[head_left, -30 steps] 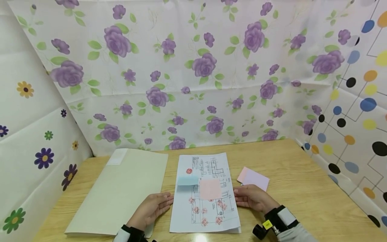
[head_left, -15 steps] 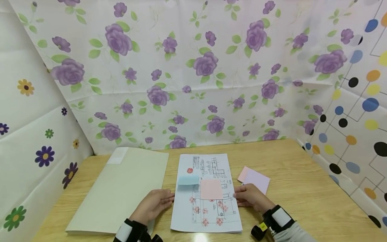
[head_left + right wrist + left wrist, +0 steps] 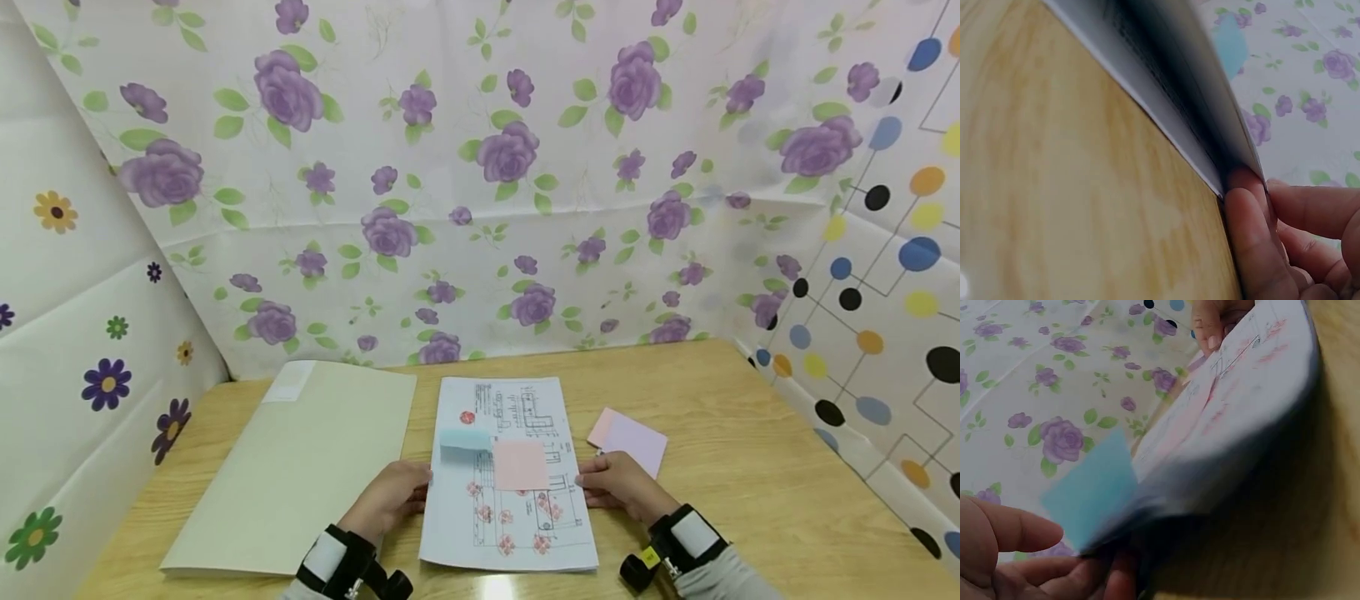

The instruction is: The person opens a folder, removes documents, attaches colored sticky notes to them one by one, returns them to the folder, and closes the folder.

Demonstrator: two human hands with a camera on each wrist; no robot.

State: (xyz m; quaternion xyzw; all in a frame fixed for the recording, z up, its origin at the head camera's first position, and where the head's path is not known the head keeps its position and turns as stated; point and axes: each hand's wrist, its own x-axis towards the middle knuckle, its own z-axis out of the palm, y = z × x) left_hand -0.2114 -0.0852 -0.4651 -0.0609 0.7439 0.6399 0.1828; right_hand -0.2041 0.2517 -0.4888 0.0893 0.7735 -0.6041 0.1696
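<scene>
A stack of printed paper sheets [image 3: 525, 533] with line drawings and red stamps lies mid-table. On it are a pink sticky note [image 3: 521, 465] and a blue sticky note [image 3: 465, 439], whose free end stands up in the left wrist view. My left hand [image 3: 390, 498] is at the left edge; in the left wrist view, its fingers [image 3: 1124, 575] touch the underside while the thumb stays apart. My right hand [image 3: 622, 483] pinches the upper sheets' right edge; in the right wrist view its fingers [image 3: 1250, 219] reach between upper and lower sheets, partly hidden.
A large cream folder [image 3: 300, 467] with a white label lies left of the papers. Pink and lilac sticky notes [image 3: 636, 442] lie beyond my right hand on the wooden table [image 3: 750, 500]. Floral sheeting [image 3: 480, 192] closes off the back and sides.
My left fingers have gone from lying along the left edge to tucking beneath it. The right hand has barely moved. The head view has shifted slightly.
</scene>
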